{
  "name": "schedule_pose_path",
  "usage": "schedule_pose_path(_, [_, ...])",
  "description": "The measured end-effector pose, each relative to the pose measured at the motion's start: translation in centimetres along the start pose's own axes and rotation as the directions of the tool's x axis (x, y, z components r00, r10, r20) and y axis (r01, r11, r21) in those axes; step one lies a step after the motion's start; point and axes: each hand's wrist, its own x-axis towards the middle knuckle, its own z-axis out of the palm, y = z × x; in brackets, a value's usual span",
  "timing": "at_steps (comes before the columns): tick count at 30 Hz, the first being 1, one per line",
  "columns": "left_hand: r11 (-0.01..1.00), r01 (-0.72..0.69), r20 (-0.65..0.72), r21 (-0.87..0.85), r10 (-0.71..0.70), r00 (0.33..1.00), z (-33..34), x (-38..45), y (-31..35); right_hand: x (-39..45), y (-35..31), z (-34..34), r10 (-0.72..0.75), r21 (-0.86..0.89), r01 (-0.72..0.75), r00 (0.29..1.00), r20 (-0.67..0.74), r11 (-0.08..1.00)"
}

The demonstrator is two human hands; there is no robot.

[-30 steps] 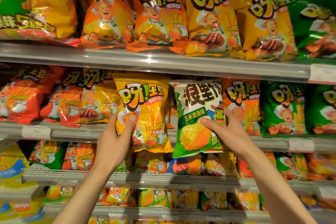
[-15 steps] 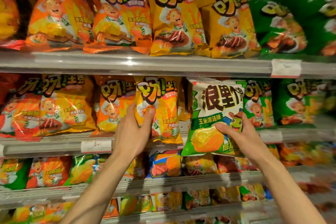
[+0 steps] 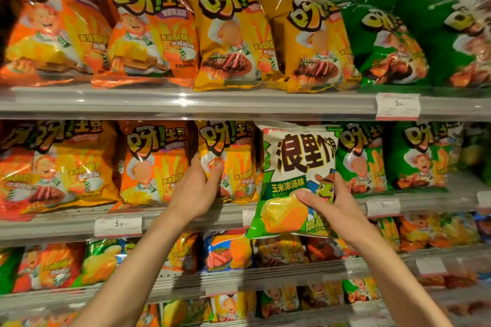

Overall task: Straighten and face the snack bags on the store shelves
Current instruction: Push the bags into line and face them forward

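Green and white, the odd bag [image 3: 297, 180] sits in the middle of the picture, a bit to the right. The person's right hand [image 3: 333, 203] holds it by its lower part, thumb curled over the front and the other fingers tucked behind. Its bottom edge hangs down over the front lip of the middle shelf [image 3: 66, 225], so it looks held out in front of the row, not standing in it. It also looks different from all the bags around it.

Just to its left, the left hand [image 3: 198, 188] holds a yellow bag [image 3: 231, 162] that stands on the same shelf. The thumb presses on the bag's front and the fingers wrap round its left edge. An orange bag [image 3: 151, 162] stands close beside it, and a green bag [image 3: 361, 156] stands on the far side of the held one.

I think the step now is sorting out this spot on the middle row. Next, the person likely needs to push the yellow bag straight and find a place for the green and white one. It should stand up tall, front showing, and not tip. The bags are puffy and slippery, so a soft hold is best.
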Motion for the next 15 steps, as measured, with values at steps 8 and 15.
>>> schedule_pose_path(8, [0.989,0.09,0.109,0.121,-0.103,0.989,-0.5,0.8,0.5,-0.9,-0.5,0.7,0.012,0.036,-0.011,1.0,-0.023,0.999])
schedule_pose_path(15, [0.987,-0.024,-0.112,-0.159,0.007,0.994,-2.6,-2.1,-1.2,-3.0,-0.7,2.2,0.059,0.091,-0.053,0.996,-0.066,0.994])
